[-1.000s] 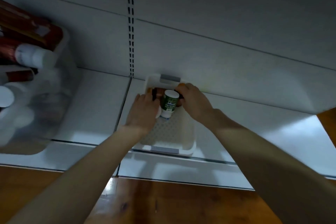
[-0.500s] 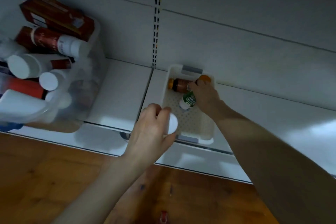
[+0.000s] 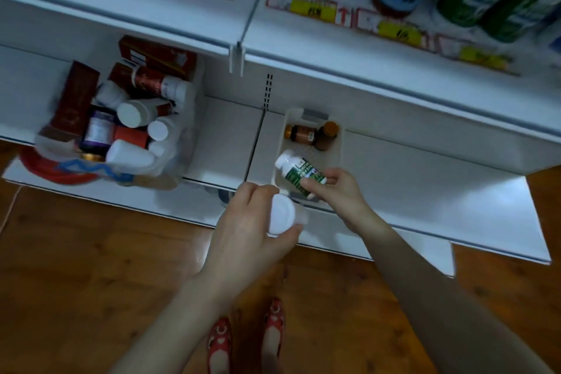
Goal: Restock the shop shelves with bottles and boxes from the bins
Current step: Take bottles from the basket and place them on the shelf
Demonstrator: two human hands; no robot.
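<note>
Hands: your left hand (image 3: pixel 252 231) is curled round a white-capped bottle (image 3: pixel 281 215), out in front of the shelf edge; your right hand (image 3: pixel 340 194) pinches a green-labelled bottle (image 3: pixel 299 173) at its base end, cap pointing up and away from you
Hands together or apart: close side by side, not touching
Small white bin (image 3: pixel 341 143): sits on the bottom shelf (image 3: pixel 425 191); the green-labelled bottle hangs over its near end
Left in that bin: two amber bottles (image 3: pixel 299 134) at the far end, one lying, one upright
Clear bin (image 3: pixel 188 136): well to your left on the same shelf, piled with bottles and red boxes
Step in hand: by the look of it, the carry from bin to shelf, one bottle in each hand
Upper shelf (image 3: pixel 288 39): price tags along the front, green bottles (image 3: pixel 485 0) at the right (too blurred to match labels)
Next move: probably raise both, then find each bottle's spot
What it calls for: turn the green one upright and set one down before the other, since you have no free hand
</note>
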